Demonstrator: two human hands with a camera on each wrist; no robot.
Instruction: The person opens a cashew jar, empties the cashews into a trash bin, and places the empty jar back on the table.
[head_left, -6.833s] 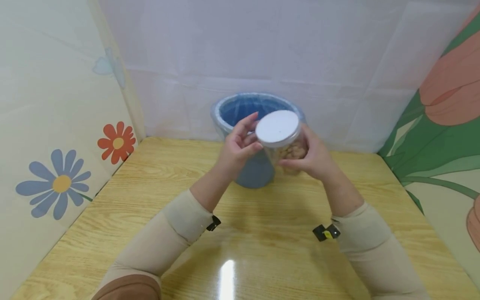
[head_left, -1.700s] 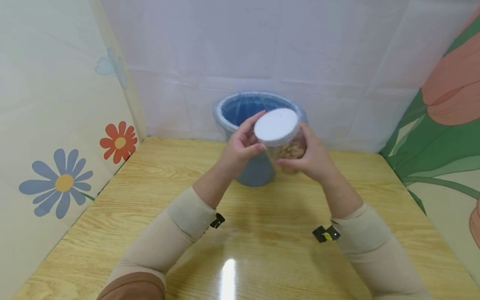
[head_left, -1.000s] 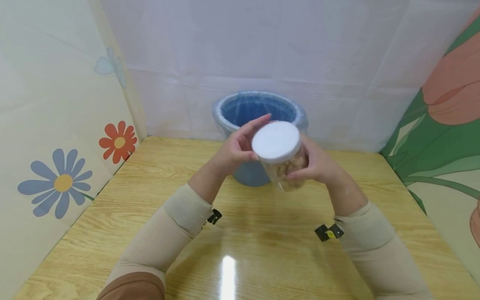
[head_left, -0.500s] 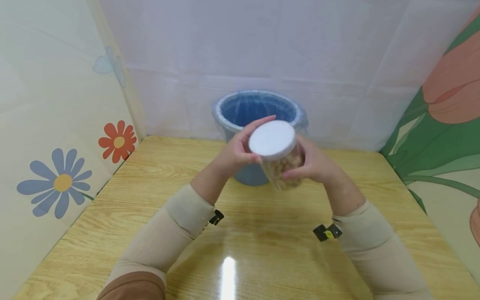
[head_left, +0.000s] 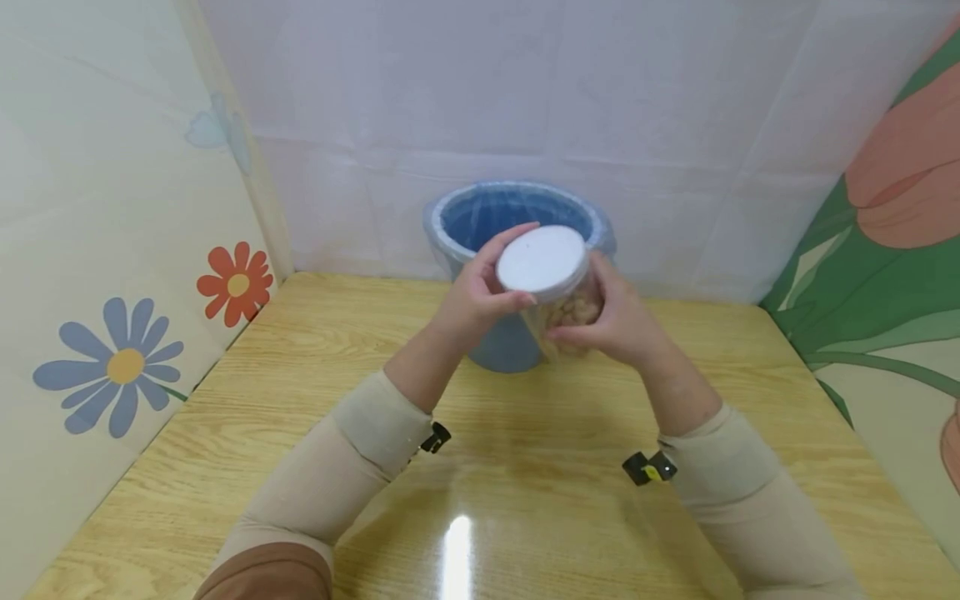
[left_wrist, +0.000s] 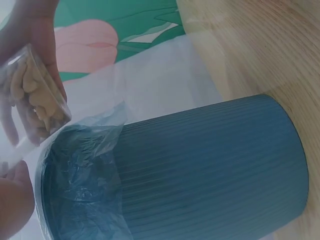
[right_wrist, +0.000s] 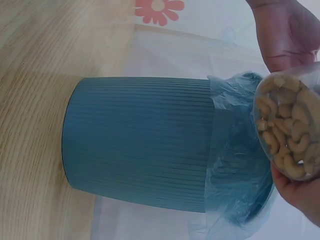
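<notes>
A clear jar (head_left: 573, 308) with a round white lid (head_left: 542, 260) is held up above the table, tilted, in front of a blue bin. Cashews (right_wrist: 290, 127) show through its wall and base in the right wrist view. My left hand (head_left: 474, 296) grips the lid's edge, thumb on the near side and fingers at the far side. Round the jar's body curls my right hand (head_left: 626, 317), its thumb across the near wall. The left wrist view shows the jar (left_wrist: 37, 95) between the right hand (left_wrist: 42, 35) and part of the left hand (left_wrist: 15, 202).
Just behind the jar stands the ribbed blue bin (right_wrist: 140, 142), with a thin translucent liner (left_wrist: 92, 185) folded over its rim. The wooden table (head_left: 337, 350) ends at a white back sheet (head_left: 420, 83). Flower-printed panels (head_left: 112, 208) close off both sides.
Since half a second ago the jar has risen a little, its base swinging away from me. Both hands keep hold. Compared with 6.8 s ago, the jar is slightly further left; the bin has not moved.
</notes>
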